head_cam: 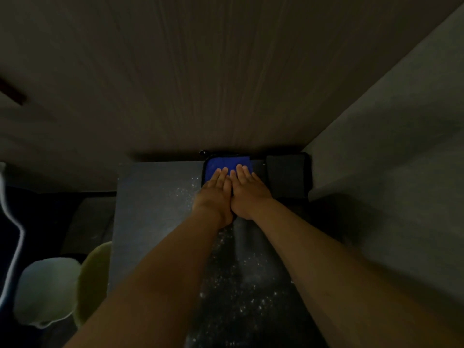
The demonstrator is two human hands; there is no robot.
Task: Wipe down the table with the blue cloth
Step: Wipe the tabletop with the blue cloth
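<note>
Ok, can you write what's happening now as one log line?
task: wipe table | left hand: flat on blue cloth | right hand: flat on blue cloth | blue cloth: table's far end | table: white specks

Table point(155, 209) dark, far end against wall. White specks point(251, 285) scattered over middle and near surface. Cloth point(226, 163), blue, lies flat at far edge. My left hand point(216, 194) and right hand point(247, 192) press flat on it, side by side, fingers straight. Dark grey pad point(286, 174) just right of cloth.
</note>
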